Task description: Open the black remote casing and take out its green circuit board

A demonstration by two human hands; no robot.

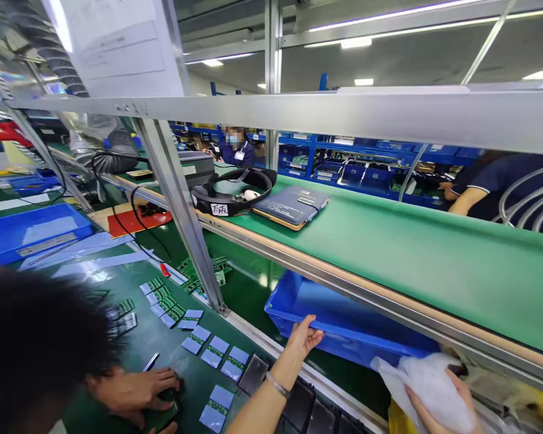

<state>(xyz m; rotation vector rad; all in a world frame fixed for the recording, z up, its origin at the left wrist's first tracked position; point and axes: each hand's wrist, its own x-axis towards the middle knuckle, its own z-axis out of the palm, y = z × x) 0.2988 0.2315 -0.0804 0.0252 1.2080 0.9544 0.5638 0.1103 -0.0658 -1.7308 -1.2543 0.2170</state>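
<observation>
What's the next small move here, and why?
Probably ease the blue bin nearer with the left hand: its fingers are at the near rim, the green shelf hides part of the bin, and the right hand is occupied with crumpled white wrap.

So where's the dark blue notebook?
In the head view, the notebook lies near centre on the green shelf, right of the black headset and above the blue bin at the left hand.

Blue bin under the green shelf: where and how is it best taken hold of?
Probably by the near rim, coming from the front: that edge of the blue bin lies exposed, with the left hand at it, while the green shelf overhangs the rear.
</observation>
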